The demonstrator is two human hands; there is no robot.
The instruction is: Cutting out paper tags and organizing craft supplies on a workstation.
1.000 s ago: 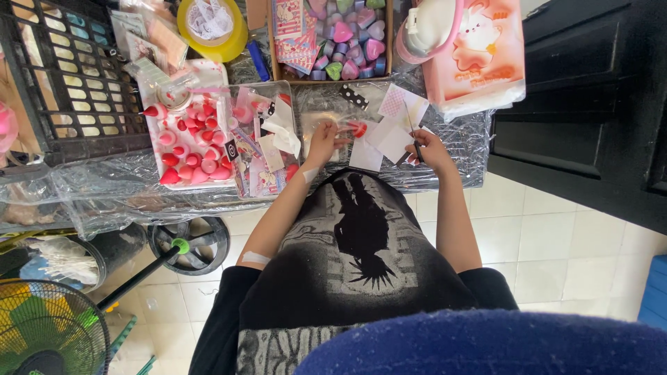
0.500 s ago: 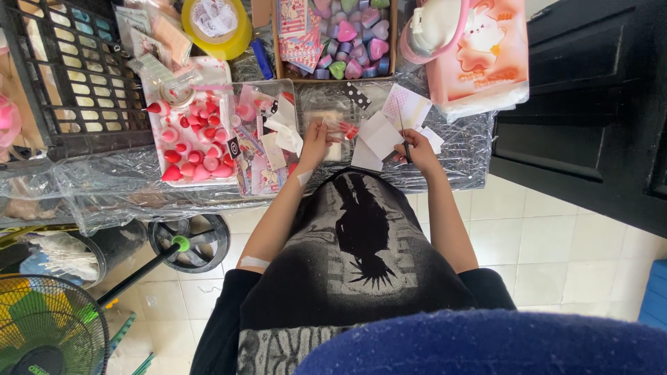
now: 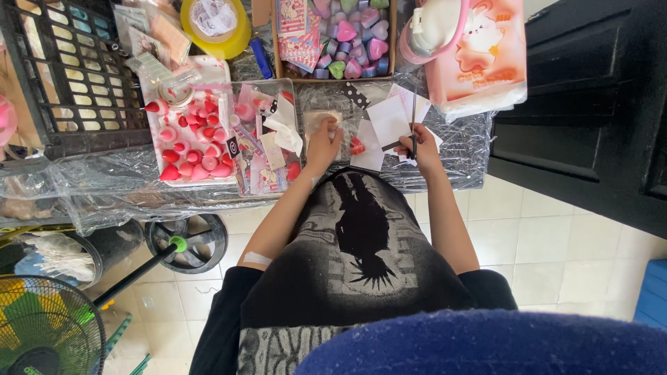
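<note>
My left hand [image 3: 323, 146] rests flat on a small clear packet [image 3: 321, 119] on the plastic-covered surface [image 3: 455, 149], fingers loosely closed over its near edge. My right hand [image 3: 420, 142], at three o'clock from it, is clenched around a thin dark stick [image 3: 414, 114] that points toward twelve. Between the hands lie white paper slips [image 3: 388, 121] and a small red piece [image 3: 357, 146]. At nine o'clock sits a tray of red and pink sponges [image 3: 189, 142]. Farther, at twelve, a box of heart-shaped pieces [image 3: 351, 38].
</note>
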